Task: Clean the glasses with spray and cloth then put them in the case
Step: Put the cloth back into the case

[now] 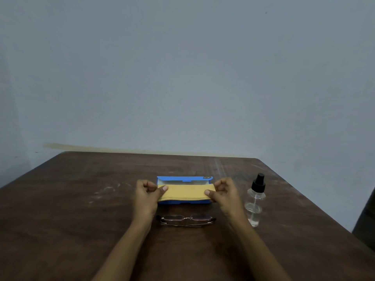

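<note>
A blue glasses case [183, 179] lies open in the middle of the brown table [81, 199]. A folded yellow cloth [185, 192] stretches across the case. My left hand [148, 194] pinches the cloth's left end and my right hand [223, 192] pinches its right end. Thin-framed folded glasses [185, 220] lie on the table just in front of the case, between my forearms. A clear spray bottle [254, 201] with a black nozzle stands upright to the right of my right hand.
A plain grey-blue wall rises behind the table's far edge. A dark object [365, 224] sits off the table's right edge. Scuff marks streak the wood.
</note>
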Action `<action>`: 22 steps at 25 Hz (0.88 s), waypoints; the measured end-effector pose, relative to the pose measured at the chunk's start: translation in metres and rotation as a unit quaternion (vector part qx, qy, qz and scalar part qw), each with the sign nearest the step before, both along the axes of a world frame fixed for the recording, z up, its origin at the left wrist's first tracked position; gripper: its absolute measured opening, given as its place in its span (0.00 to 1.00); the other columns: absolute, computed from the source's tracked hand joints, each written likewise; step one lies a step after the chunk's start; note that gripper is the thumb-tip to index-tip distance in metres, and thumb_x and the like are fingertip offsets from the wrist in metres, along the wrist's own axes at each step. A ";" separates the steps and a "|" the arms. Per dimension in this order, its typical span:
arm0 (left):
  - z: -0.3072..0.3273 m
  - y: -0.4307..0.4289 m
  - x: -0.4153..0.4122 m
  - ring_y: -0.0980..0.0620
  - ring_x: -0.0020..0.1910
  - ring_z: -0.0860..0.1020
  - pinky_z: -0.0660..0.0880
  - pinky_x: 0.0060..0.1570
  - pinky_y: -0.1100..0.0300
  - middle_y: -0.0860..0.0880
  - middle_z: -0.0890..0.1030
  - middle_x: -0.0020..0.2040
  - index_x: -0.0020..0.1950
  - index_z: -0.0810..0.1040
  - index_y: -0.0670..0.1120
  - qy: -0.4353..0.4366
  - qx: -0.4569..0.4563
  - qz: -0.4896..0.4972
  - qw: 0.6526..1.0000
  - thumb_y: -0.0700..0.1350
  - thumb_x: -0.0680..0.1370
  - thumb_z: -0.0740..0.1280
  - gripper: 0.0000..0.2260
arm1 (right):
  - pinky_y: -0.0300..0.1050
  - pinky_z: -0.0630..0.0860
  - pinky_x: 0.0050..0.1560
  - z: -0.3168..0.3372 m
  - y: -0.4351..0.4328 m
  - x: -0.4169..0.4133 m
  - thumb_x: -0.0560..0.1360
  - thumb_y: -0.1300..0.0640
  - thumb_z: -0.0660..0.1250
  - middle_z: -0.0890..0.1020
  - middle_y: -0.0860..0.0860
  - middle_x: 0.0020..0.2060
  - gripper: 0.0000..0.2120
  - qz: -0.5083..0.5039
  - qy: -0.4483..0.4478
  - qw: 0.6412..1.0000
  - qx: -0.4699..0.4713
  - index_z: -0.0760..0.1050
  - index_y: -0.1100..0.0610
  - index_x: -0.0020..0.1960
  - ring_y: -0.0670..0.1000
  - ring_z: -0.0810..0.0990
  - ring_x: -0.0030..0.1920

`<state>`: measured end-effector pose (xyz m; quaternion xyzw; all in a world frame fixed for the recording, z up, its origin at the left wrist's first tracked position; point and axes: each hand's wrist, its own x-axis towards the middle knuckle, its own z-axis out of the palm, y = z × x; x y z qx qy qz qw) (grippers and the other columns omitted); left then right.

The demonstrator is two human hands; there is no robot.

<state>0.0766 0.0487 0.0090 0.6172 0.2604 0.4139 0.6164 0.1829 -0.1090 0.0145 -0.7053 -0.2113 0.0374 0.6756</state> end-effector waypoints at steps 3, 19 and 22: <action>-0.003 0.002 0.002 0.49 0.39 0.73 0.69 0.37 0.59 0.47 0.75 0.35 0.34 0.71 0.45 -0.003 -0.003 -0.002 1.000 0.35 0.68 0.72 0.10 | 0.40 0.75 0.40 -0.002 0.000 0.002 0.69 0.69 0.70 0.79 0.51 0.35 0.09 0.005 0.003 1.000 -0.008 0.75 0.56 0.36 0.49 0.77 0.39; 0.001 0.005 0.016 0.55 0.44 0.74 0.67 0.40 0.67 0.48 0.77 0.48 0.45 0.80 0.42 0.108 0.194 0.066 0.973 0.37 0.71 0.69 0.04 | 0.48 0.59 0.67 -0.013 0.009 0.008 0.77 0.62 0.58 0.72 0.46 0.57 0.15 -0.025 -0.183 0.953 -0.241 0.74 0.53 0.61 0.48 0.65 0.61; 0.000 0.006 0.017 0.55 0.43 0.73 0.65 0.36 0.72 0.48 0.74 0.47 0.41 0.78 0.43 0.101 0.250 0.078 0.960 0.36 0.71 0.69 0.03 | 0.47 0.54 0.63 -0.014 0.009 0.008 0.78 0.61 0.57 0.71 0.44 0.59 0.16 -0.042 -0.188 0.942 -0.274 0.73 0.51 0.62 0.48 0.61 0.61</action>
